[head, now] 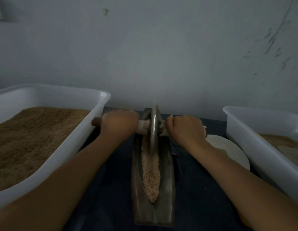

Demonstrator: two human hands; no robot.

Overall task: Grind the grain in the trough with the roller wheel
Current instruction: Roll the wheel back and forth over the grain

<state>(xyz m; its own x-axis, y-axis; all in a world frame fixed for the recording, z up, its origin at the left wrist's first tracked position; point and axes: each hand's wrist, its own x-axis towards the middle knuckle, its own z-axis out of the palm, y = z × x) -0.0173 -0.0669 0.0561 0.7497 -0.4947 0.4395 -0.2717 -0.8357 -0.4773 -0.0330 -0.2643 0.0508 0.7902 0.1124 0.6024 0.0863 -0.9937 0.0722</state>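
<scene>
- In the long dark trough (168, 172), pale crumbly grain (151, 174) is lying under the thin metal roller wheel (153, 129).
- Left hand (119, 123) and right hand (184, 129) fingers are wrapping the handle (141, 127), wheel standing between them.

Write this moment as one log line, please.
left hand: grips axle | right hand: grips axle | wheel: far end of trough | grain: coarse

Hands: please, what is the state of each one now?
Left hand: closed around the axle handle of the roller wheel.
Right hand: closed around the axle's other side.
</scene>
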